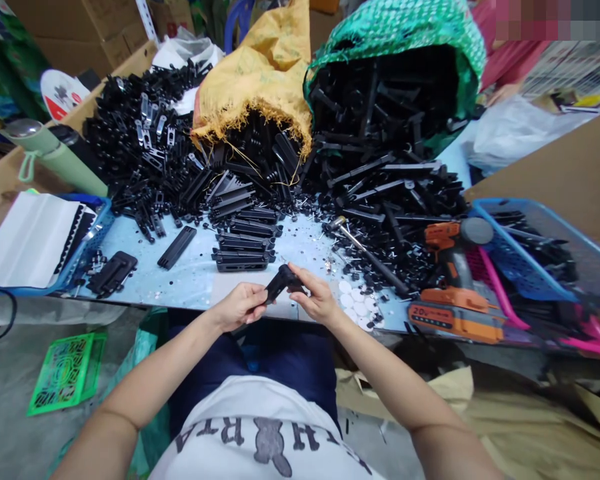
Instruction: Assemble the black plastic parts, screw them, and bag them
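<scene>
Between my two hands is a black plastic part, held just above the front edge of the blue table. My left hand pinches its lower left end. The fingers of my right hand close around its upper right end. Just behind my hands lies a stack of long black parts, set side by side in a row. White discs are scattered by my right wrist. A hammer with a dark handle lies beyond them, among small black pieces and screws.
An orange cordless drill stands right, beside a blue basket. Behind are a yellow sack, a green sack and heaped black parts. A green bottle and a papers-filled tray are left. Someone's red sleeve shows back right.
</scene>
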A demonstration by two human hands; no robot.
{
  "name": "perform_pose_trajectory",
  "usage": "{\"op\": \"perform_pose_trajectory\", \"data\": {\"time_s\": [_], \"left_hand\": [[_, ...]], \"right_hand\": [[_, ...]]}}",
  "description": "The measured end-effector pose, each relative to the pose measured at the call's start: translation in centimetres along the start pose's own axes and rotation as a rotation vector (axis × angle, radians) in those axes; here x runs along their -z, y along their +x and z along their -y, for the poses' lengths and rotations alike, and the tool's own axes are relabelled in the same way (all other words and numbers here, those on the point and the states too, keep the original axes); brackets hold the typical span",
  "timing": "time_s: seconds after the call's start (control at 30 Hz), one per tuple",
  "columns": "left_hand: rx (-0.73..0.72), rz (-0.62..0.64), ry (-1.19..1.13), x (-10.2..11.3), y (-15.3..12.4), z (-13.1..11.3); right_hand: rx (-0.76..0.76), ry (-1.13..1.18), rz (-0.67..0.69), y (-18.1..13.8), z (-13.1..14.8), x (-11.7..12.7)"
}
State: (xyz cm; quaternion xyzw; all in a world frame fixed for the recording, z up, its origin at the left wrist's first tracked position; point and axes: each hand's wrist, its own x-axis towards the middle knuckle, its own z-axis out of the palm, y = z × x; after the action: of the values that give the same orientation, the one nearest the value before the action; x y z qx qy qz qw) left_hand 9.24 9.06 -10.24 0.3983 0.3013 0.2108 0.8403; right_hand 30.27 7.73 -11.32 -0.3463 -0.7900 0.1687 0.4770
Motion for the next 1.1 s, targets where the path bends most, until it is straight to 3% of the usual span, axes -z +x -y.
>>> {"op": "perform_pose_trajectory", "data": {"time_s": [0.13,0.27,0.43,0.5,0.57,0.6,0.67,0.73,0.87,0.97,1.03,1.1], "left_hand": [[0.004,-0.058,0.083,1.1,-1.7,-0.7],[0.087,-0.156,0.375,1.7,-3.5,-1.3],[0.192,-0.211,0.535,3.3,-6.4,-2.6],[0.179,-0.393,0.578,4.9,-8.0,-3.7],[0.072,-0.671,0.642,6.3,-9.0,-4.4],[0.034,-0.732,0.665,6.5,-9.1,-4.4],[0.056,-0.609,0.685,5.7,-8.2,-3.7],[0.046,-0.439,0.727,3.5,-6.5,-2.3],[-0.025,-0.171,0.797,-1.1,-4.3,-0.4],[-0.044,0.049,0.781,-2.0,-3.8,0.1],[-0.044,0.038,0.803,-2.0,-3.0,0.6],[-0.097,-0.102,0.893,-2.1,-1.7,1.4]], "right_hand": [[0.139,-0.177,0.159,-0.2,0.3,1.7],[0.29,-0.484,0.38,-1.1,0.4,2.2],[0.292,-0.607,0.524,-3.4,-0.5,2.8],[0.207,-0.675,0.54,-4.3,-1.6,4.2],[0.06,-0.773,0.553,-4.6,-2.5,5.3],[-0.025,-0.816,0.546,-4.4,-2.6,5.5],[-0.177,-0.836,0.475,-3.3,-1.8,4.9],[-0.261,-0.712,0.363,-1.8,-0.2,3.3],[-0.196,-0.318,0.396,-0.2,2.8,0.9],[-0.245,-0.353,0.303,-1.4,3.7,1.1],[-0.289,-0.408,0.231,-2.5,4.2,1.6],[-0.325,-0.454,0.159,-3.2,4.4,2.4]]}}
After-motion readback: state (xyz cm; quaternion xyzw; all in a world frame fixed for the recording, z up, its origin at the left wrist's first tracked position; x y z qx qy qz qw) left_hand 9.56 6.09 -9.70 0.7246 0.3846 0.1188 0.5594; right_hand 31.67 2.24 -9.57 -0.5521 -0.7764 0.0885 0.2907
